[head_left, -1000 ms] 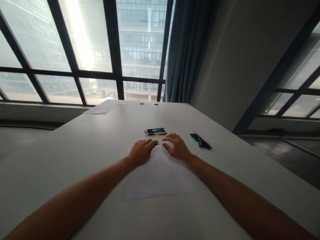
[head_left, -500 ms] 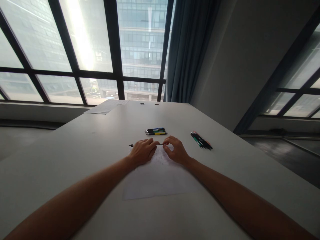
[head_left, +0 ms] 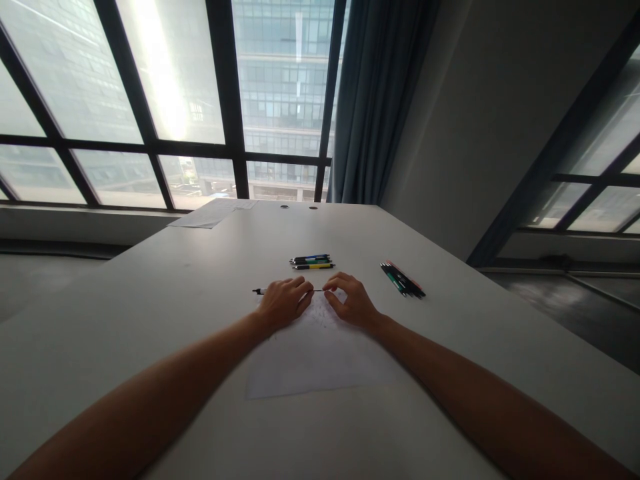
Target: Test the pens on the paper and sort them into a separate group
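Note:
My left hand [head_left: 285,301] is closed around a pen [head_left: 259,291], whose dark and whitish end sticks out to the left. From the other side of that hand a thin dark rod [head_left: 319,291] spans the small gap between my hands. It looks like a pen refill or the pen's narrow end; I cannot tell which. My right hand [head_left: 354,303] pinches the rod's right end between thumb and fingers. Both hands rest over a sheet of paper [head_left: 305,373] with small dark marks on its upper part.
Just beyond my hands, several pens [head_left: 313,262] with blue, green and yellow parts lie side by side. Off to the right is a bunch of dark, green and reddish pens or pencils [head_left: 403,280]. More papers [head_left: 207,215] lie at the white table's [head_left: 200,267] far left edge.
My left hand has shifted slightly left with the pen. The right fingertips have also edged left, and the gap between the hands is a little wider.

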Motion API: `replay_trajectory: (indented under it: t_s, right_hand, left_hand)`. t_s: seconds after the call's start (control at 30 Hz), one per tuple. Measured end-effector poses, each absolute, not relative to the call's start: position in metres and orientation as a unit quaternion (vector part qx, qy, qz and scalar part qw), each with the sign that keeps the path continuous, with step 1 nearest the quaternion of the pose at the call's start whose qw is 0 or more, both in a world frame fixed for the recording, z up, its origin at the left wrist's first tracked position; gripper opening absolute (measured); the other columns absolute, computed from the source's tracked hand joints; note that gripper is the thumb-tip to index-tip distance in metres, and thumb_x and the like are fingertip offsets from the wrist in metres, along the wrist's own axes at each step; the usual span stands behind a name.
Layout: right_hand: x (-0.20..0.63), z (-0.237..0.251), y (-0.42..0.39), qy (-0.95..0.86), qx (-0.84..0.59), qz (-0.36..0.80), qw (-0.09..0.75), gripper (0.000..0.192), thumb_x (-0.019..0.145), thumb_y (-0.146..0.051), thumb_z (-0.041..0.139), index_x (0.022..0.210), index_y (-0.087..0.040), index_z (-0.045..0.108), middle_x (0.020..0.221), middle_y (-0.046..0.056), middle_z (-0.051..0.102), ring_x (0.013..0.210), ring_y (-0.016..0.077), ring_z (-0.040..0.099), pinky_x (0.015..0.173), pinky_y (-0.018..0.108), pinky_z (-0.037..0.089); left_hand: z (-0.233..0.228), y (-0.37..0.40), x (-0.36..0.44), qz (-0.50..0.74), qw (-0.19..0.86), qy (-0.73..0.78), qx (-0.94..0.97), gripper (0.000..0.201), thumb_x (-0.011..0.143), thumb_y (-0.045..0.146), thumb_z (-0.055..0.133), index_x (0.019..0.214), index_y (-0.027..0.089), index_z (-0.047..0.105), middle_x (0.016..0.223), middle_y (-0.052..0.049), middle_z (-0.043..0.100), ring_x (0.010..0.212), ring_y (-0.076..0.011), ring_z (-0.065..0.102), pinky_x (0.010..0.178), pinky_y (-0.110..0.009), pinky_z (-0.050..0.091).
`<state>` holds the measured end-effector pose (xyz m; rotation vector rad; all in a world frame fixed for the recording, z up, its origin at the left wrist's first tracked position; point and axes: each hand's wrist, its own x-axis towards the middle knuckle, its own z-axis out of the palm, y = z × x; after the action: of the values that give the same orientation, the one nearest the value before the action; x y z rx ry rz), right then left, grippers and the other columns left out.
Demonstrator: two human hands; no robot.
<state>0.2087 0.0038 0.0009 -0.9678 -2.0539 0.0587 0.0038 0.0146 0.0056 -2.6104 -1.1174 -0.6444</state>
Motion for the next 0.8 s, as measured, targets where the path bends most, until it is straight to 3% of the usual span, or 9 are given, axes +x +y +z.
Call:
replay_trajectory:
  t_s: [0.33,0.8]
  right_hand:
    - [0.244,-0.005,0.033,-0.747,-0.469,-0.036,0.471,0.007,0.077,-0.017,0.058,0.079,-0.018,0.065,0.087,0.005,0.063,0.071,0.0166,0.057,0.074,0.033,0.048]
    - [0.246,-0.011,0.038,-0.751,-0.563,-0.069,0.338,0.006,0.078,-0.023,0.070,0.073,-0.020,0.070,0.091,0.004,0.064,0.090,0.0206,0.058,0.083,0.035,0.042]
  left_hand:
    - [0.004,0.015,0.003,-0.211,0.104,-0.404,-0.884,0.024,0.095,0.029,0.040,0.095,0.019,0.062,0.089,-0.004,0.067,0.076,-0.0169,0.063,0.061,-0.026,0.042]
    - [0.002,0.016,0.003,-0.216,0.086,-0.398,-0.887,0.024,0.095,0.030,0.041,0.094,0.020,0.063,0.088,-0.004,0.067,0.076,-0.0171,0.063,0.063,-0.027,0.044]
